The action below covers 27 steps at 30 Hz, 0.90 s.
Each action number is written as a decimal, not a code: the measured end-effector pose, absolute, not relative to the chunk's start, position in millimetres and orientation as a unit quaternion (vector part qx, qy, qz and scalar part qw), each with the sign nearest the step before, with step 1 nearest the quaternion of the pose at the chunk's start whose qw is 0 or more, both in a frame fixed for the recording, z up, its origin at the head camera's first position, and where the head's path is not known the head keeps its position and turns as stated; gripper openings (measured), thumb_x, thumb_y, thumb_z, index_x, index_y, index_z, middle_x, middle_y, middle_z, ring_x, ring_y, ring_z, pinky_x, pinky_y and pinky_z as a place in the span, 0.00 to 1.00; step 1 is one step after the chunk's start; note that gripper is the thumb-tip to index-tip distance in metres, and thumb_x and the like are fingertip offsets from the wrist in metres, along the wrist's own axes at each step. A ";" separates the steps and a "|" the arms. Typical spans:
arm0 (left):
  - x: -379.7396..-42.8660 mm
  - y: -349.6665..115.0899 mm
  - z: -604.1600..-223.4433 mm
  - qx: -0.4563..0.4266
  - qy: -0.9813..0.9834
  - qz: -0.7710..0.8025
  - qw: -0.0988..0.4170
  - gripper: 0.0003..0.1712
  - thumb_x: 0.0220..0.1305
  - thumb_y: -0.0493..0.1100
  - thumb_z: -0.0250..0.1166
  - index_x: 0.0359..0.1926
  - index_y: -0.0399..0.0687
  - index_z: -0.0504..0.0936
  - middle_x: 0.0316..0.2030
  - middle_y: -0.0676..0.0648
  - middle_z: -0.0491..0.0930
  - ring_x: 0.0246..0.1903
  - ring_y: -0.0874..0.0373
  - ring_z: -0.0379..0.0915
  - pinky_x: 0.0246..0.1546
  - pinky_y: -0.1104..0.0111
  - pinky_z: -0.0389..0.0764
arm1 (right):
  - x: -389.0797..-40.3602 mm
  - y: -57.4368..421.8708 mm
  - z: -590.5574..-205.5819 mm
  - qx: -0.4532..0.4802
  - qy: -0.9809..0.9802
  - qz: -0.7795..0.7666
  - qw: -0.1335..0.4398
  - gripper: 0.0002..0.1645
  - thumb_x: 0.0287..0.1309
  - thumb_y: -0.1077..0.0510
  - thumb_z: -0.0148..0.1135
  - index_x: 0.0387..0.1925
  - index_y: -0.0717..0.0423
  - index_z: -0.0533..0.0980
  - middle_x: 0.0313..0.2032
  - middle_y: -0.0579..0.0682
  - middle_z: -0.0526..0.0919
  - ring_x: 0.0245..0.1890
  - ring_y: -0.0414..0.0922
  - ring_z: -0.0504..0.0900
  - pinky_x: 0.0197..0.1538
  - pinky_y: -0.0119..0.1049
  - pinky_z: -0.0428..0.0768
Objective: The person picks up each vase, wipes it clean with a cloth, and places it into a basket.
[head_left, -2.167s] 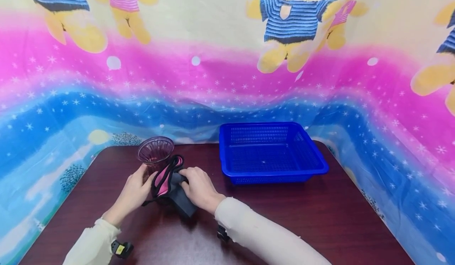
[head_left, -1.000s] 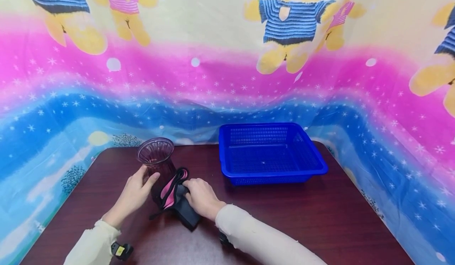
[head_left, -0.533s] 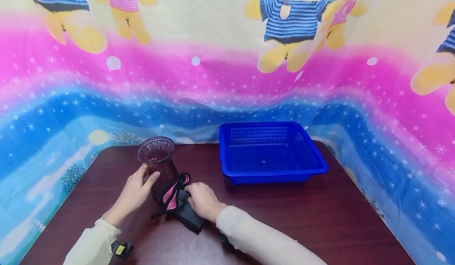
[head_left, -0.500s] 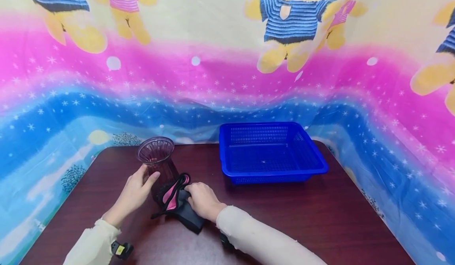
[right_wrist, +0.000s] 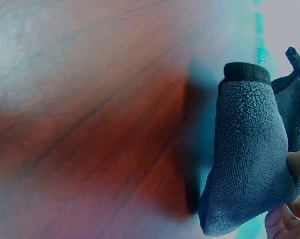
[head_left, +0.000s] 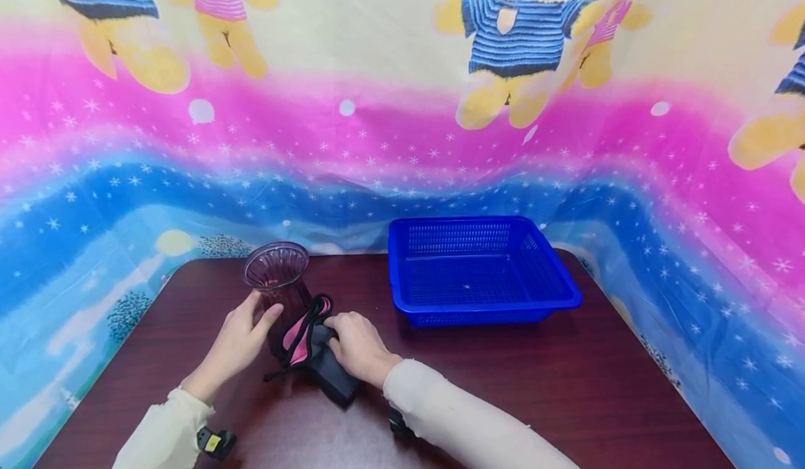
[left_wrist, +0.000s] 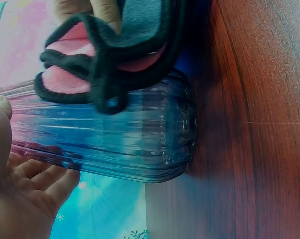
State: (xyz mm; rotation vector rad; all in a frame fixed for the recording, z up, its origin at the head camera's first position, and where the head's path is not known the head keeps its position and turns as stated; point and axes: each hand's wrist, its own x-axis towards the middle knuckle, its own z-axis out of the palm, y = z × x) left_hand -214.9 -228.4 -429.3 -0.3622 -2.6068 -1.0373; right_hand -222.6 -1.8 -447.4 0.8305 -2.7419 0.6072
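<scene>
A ribbed, see-through purple vase (head_left: 294,302) with a flared rim stands upright on the left part of the table. My left hand (head_left: 239,333) holds it around the side, thumb near and fingers behind. In my right hand (head_left: 360,347) is a folded grey cleaning cloth (head_left: 331,371) with pink inner faces and black edging. The left wrist view shows the cloth (left_wrist: 140,22) against the lower side of the vase (left_wrist: 110,134), its hanging loop over the glass. Thumb and fingers pinch the fluffy grey cloth (right_wrist: 251,144) at the right edge of the right wrist view.
A blue plastic basket (head_left: 484,309) with perforated walls sits to the right at the back of the dark wooden table (head_left: 534,385). Behind the table hangs a patterned curtain (head_left: 371,144) with bears and snowflakes.
My right hand has moved the cloth down the vase towards the near side, then slightly back up over the last half second. The left hand and vase stay in place.
</scene>
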 end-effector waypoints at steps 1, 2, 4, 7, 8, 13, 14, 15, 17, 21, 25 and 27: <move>-214.9 -228.3 -428.9 -0.126 -0.911 -0.362 0.155 0.30 0.78 0.51 0.54 0.68 0.32 0.67 0.61 0.23 0.74 0.60 0.29 0.75 0.58 0.36 0.76 | -222.4 -2.1 -445.7 0.280 -0.931 0.208 0.107 0.15 0.59 0.61 0.66 0.49 0.50 0.85 0.42 0.46 0.90 0.45 0.43 0.86 0.49 0.36 0.84; -214.9 -228.1 -428.5 -0.125 -0.911 -0.361 0.154 0.30 0.78 0.51 0.53 0.68 0.32 0.66 0.61 0.23 0.74 0.60 0.29 0.75 0.58 0.36 0.76 | -222.0 -2.3 -444.0 0.278 -0.931 0.211 0.109 0.15 0.60 0.61 0.66 0.49 0.50 0.85 0.42 0.47 0.89 0.46 0.44 0.85 0.50 0.36 0.83; -214.8 -227.9 -427.7 -0.124 -0.912 -0.360 0.152 0.30 0.78 0.51 0.53 0.68 0.33 0.67 0.61 0.24 0.75 0.60 0.29 0.75 0.59 0.36 0.75 | -221.8 -3.0 -440.7 0.277 -0.929 0.216 0.114 0.15 0.60 0.61 0.65 0.50 0.50 0.85 0.41 0.47 0.89 0.45 0.44 0.85 0.50 0.37 0.83; -214.6 -227.6 -427.3 -0.123 -0.912 -0.362 0.151 0.30 0.78 0.52 0.54 0.68 0.34 0.67 0.61 0.24 0.75 0.60 0.28 0.75 0.59 0.36 0.75 | -221.4 -3.6 -436.7 0.276 -0.928 0.220 0.119 0.15 0.61 0.60 0.65 0.50 0.50 0.85 0.41 0.47 0.89 0.44 0.43 0.84 0.49 0.36 0.83; -214.5 -227.6 -427.3 -0.122 -0.912 -0.362 0.151 0.29 0.78 0.52 0.54 0.68 0.34 0.67 0.61 0.24 0.75 0.60 0.28 0.75 0.59 0.36 0.75 | -221.3 -3.7 -435.3 0.276 -0.927 0.222 0.121 0.15 0.61 0.60 0.65 0.50 0.50 0.85 0.41 0.47 0.89 0.43 0.43 0.83 0.49 0.35 0.83; -213.2 -226.1 -426.4 -0.121 -0.912 -0.358 0.158 0.26 0.78 0.50 0.54 0.64 0.35 0.69 0.56 0.26 0.79 0.56 0.30 0.79 0.56 0.37 0.78 | -222.1 -4.4 -428.2 0.278 -0.924 0.229 0.130 0.15 0.62 0.60 0.65 0.51 0.50 0.84 0.41 0.46 0.88 0.42 0.43 0.82 0.47 0.34 0.82; -213.2 -225.8 -426.1 -0.121 -0.912 -0.357 0.160 0.25 0.78 0.50 0.55 0.63 0.35 0.70 0.55 0.26 0.80 0.55 0.30 0.79 0.56 0.37 0.78 | -222.3 -4.5 -426.0 0.278 -0.923 0.231 0.132 0.15 0.63 0.60 0.65 0.50 0.50 0.84 0.40 0.46 0.88 0.41 0.42 0.82 0.46 0.34 0.82; -213.0 -225.5 -425.6 -0.121 -0.912 -0.356 0.163 0.24 0.78 0.49 0.55 0.62 0.34 0.70 0.54 0.26 0.80 0.54 0.31 0.80 0.55 0.37 0.79 | -222.6 -4.7 -424.0 0.279 -0.922 0.232 0.133 0.14 0.63 0.60 0.65 0.50 0.50 0.84 0.40 0.46 0.88 0.41 0.42 0.82 0.46 0.33 0.82; -213.1 -225.1 -424.9 -0.123 -0.910 -0.359 0.167 0.21 0.77 0.45 0.55 0.61 0.34 0.71 0.53 0.26 0.81 0.54 0.31 0.80 0.55 0.39 0.79 | -223.0 -5.2 -419.2 0.280 -0.922 0.232 0.136 0.14 0.63 0.59 0.65 0.51 0.49 0.84 0.40 0.46 0.88 0.41 0.42 0.81 0.46 0.33 0.82; -213.8 -225.6 -424.4 -0.132 -0.904 -0.370 0.169 0.20 0.75 0.37 0.55 0.63 0.33 0.71 0.57 0.25 0.79 0.56 0.30 0.78 0.57 0.42 0.78 | -223.9 -6.9 -410.1 0.282 -0.918 0.234 0.149 0.14 0.63 0.59 0.64 0.50 0.49 0.84 0.40 0.45 0.88 0.40 0.42 0.81 0.45 0.33 0.82; -214.8 -226.4 -424.7 -0.140 -0.901 -0.373 0.172 0.23 0.72 0.33 0.56 0.66 0.33 0.69 0.59 0.25 0.77 0.57 0.31 0.77 0.60 0.43 0.75 | -223.7 -8.3 -404.3 0.282 -0.915 0.239 0.162 0.13 0.63 0.60 0.65 0.48 0.49 0.84 0.39 0.44 0.88 0.39 0.41 0.81 0.43 0.33 0.81; -215.3 -226.5 -425.1 -0.140 -0.901 -0.372 0.173 0.23 0.72 0.34 0.56 0.65 0.34 0.69 0.58 0.25 0.78 0.57 0.31 0.77 0.59 0.43 0.75 | -223.0 -8.3 -404.0 0.279 -0.916 0.241 0.159 0.12 0.63 0.59 0.65 0.48 0.48 0.84 0.38 0.44 0.88 0.39 0.41 0.81 0.42 0.33 0.81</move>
